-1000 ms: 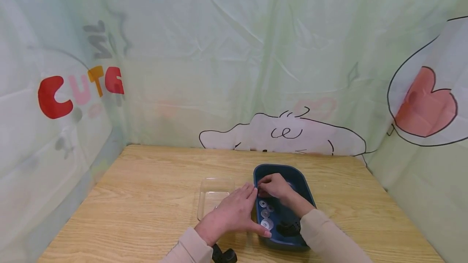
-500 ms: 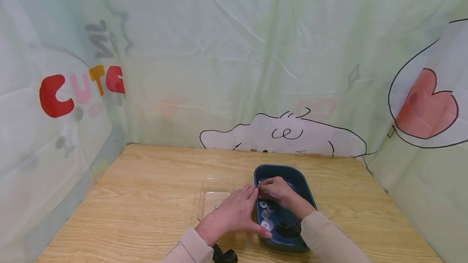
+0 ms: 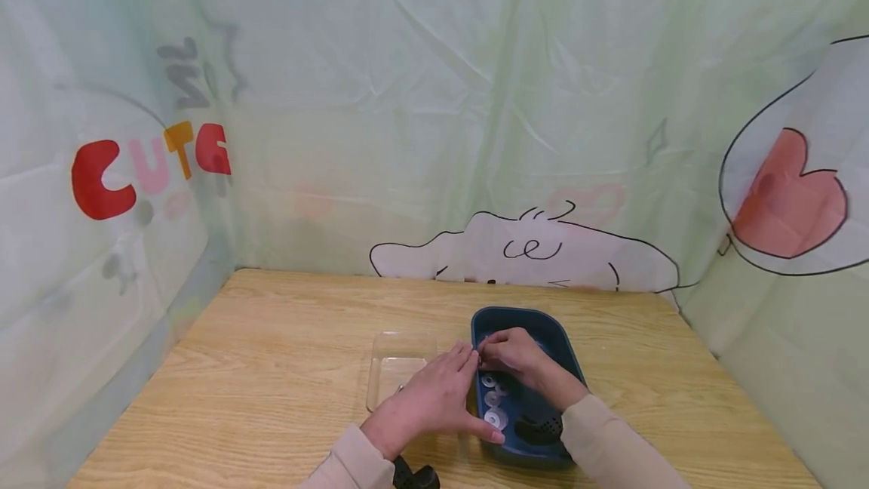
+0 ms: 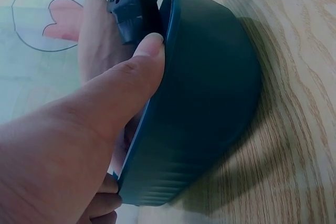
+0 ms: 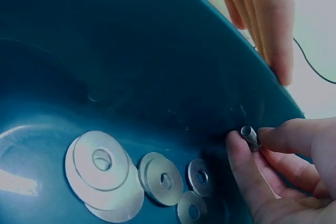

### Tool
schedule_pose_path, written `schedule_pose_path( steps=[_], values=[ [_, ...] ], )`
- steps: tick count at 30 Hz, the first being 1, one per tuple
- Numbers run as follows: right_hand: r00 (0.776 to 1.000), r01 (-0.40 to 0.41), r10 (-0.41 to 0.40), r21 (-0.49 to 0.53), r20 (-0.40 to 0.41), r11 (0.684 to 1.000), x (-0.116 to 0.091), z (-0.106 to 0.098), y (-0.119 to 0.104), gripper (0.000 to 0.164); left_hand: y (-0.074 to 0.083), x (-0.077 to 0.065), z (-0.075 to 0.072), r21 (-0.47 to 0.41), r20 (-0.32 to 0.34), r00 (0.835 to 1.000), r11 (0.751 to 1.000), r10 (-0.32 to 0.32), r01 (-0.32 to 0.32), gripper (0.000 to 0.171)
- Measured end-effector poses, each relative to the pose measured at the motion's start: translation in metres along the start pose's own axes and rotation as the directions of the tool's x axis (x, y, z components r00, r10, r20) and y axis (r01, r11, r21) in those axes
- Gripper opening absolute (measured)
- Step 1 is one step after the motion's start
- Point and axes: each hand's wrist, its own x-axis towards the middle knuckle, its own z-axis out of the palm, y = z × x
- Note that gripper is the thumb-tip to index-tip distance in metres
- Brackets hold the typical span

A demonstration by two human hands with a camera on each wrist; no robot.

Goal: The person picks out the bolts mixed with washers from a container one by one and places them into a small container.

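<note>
Inside the dark blue bin, my right hand reaches low along the left wall. Between thumb and fingertip it pinches a small cylindrical metal piece with a wider base, plain in the right wrist view but hidden in the head view. Several flat metal washers lie on the bin floor beside that hand, some overlapping. My left hand rests along the bin's left rim, fingers extended. Its thumb touches the rim nearer me, as the left wrist view shows.
A clear plastic tray stands on the wooden table left of the bin, partly behind my left hand. Black wrist gear shows under the left wrist and right wrist. A printed curtain surrounds the table.
Both hands stay nearly in place. The right hand's fingers shift slightly at the bin's left wall, and the washers and bin keep their places.
</note>
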Motion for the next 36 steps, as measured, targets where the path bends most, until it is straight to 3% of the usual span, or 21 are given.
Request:
schedule_pose_path(
  steps=[14,20,36],
  values=[
    [0.999,0.038,-0.039,0.047,0.01,0.998,-0.008,-0.012,-0.015,0.018,-0.005,0.0,0.001,-0.11,-0.001,1.0,0.994,-0.01,0.01,0.117],
    [0.994,0.087,-0.094,0.106,0.063,0.99,-0.011,-0.019,-0.021,0.022,-0.008,-0.001,-0.005,-0.136,-0.026,0.999,0.99,-0.029,0.025,0.118],
    [0.985,0.12,-0.136,0.146,0.107,0.982,-0.017,-0.021,-0.038,0.025,-0.025,-0.015,-0.016,-0.074,-0.083,0.993,0.994,-0.084,0.078,0.119]
  ],
)
